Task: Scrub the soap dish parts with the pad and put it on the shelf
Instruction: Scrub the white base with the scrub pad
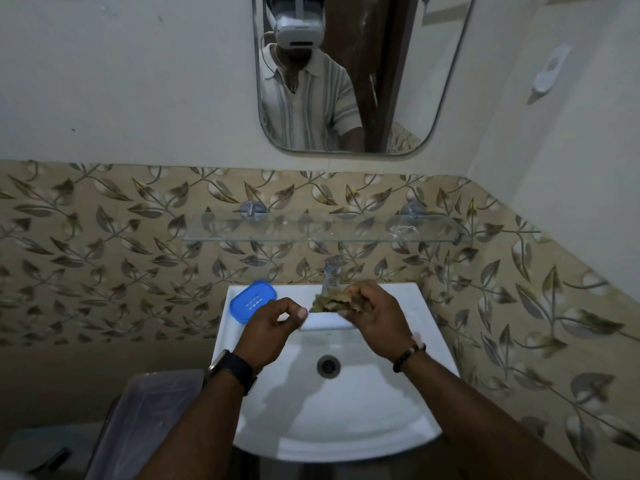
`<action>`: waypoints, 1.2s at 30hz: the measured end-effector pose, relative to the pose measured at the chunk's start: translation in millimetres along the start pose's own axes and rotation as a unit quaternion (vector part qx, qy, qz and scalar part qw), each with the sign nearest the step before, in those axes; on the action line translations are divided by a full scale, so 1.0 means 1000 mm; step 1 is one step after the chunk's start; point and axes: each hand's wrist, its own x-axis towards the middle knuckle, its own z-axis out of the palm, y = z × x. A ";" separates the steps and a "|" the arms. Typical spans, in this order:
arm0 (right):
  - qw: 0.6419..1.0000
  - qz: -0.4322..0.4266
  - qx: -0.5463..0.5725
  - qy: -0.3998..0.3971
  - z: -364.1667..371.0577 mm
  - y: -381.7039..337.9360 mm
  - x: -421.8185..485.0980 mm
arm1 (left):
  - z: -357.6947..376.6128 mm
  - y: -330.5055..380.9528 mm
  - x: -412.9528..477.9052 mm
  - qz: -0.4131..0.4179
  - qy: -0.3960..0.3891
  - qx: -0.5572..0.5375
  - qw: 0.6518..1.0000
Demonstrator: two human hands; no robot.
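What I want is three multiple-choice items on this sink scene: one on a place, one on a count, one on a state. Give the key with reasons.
1. Where is the blue soap dish part?
A on the floor
B on the sink's back left corner
C on a towel

2. How many round mounts hold the shelf?
A two
B four
C five

3. The pad is:
A lying loose
B gripped in the right hand
C hanging on a hook

B: it rests on the rim left of the tap.
A: one shows near each end.
B: the fingers are closed around it.
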 end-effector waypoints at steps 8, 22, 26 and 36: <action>0.926 -0.330 -0.181 0.012 0.021 0.006 -0.025 | 0.026 0.015 0.002 -0.028 0.033 -0.052 0.998; 0.937 -0.325 -0.121 0.032 -0.005 0.010 -0.024 | 0.028 0.045 -0.012 -0.030 0.004 -0.137 0.990; 0.983 -0.136 0.068 0.104 -0.015 0.001 -0.016 | 0.029 0.053 -0.017 0.002 0.000 -0.166 0.986; 0.730 0.176 0.643 0.148 0.010 -0.034 -0.010 | 0.060 0.060 -0.026 -0.020 0.042 -0.423 0.905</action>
